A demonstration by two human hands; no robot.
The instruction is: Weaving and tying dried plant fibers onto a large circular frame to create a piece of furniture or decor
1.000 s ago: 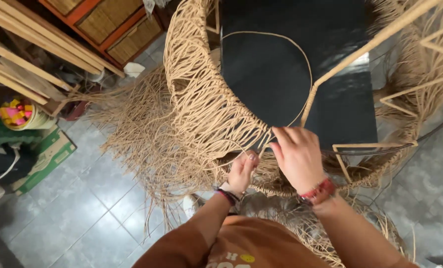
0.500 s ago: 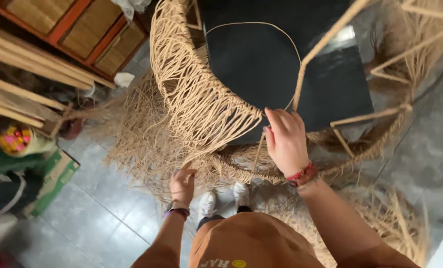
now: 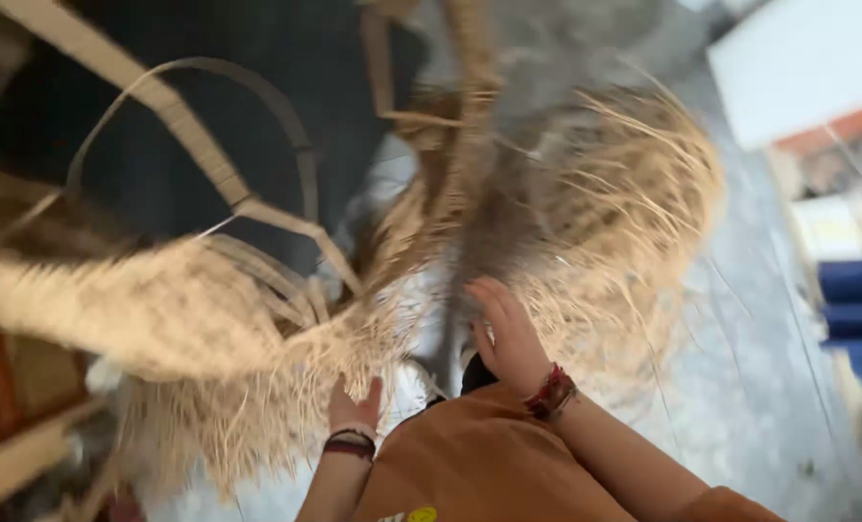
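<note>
Head view, blurred: left hand (image 3: 356,404) open grip under loose straw fringe (image 3: 257,406); right hand (image 3: 510,333) open, flat on woven chair shell (image 3: 160,309) standing on tiled floor (image 3: 769,387). Best steady shell, gather strands evenly.

Left hand (image 3: 356,406): low in the view, palm facing away, fingers raised and held close together; fingertips blurred, so the grip cannot be made out.
Left wrist: wears a dark band with a pale one just above it; forearm rises from the bottom edge.
Right hand (image 3: 510,336): higher and further right, open, fingers stretched forward and slightly spread, nothing clasped in them.
Right wrist: wears a red beaded band; forearm runs down to the lower right, bare, elbow bent.
</note>
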